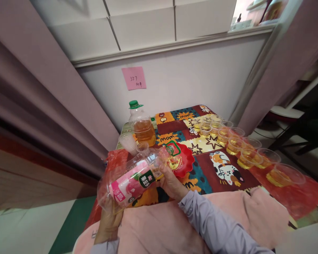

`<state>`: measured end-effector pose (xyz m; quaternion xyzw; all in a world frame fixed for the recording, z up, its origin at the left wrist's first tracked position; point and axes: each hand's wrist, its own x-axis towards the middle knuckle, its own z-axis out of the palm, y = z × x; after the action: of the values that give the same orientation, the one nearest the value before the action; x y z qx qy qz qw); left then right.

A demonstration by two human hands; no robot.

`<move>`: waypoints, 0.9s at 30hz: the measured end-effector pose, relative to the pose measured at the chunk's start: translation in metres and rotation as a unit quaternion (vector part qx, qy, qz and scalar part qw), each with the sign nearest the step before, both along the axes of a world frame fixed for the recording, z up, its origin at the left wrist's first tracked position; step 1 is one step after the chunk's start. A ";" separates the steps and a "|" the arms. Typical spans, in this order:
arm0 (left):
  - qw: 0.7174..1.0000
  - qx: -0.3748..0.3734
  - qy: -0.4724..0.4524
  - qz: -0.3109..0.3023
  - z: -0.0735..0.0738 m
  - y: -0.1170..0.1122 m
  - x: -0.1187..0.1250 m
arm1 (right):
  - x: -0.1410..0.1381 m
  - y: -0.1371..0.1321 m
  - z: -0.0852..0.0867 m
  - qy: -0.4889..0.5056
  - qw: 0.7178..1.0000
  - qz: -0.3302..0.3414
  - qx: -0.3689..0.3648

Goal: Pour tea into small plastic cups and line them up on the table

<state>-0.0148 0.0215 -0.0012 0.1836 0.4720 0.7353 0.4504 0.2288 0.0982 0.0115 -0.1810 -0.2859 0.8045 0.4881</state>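
Clear plastic is probably making the pink-labelled bottle, slanting over the patterned counter, light and slippery, left hand gripping its base, right hand its shoulder, likely the stiffer holds.

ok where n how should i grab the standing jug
Best take the jug by its narrow neck, under the green cap, probably from the right: it stands upright, its body is wider, and cups stand close at its near left.

The bottle partly hides 2 hands; bottom edge crops sleeves.
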 end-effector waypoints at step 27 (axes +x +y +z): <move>1.000 0.007 0.014 -0.004 0.004 0.000 0.006 | 0.005 -0.004 0.008 -0.010 1.000 0.004 -0.003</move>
<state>-0.0090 0.0220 0.0032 0.1987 0.4721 0.7345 0.4452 0.2335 0.0943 0.0192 -0.1896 -0.2890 0.8057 0.4811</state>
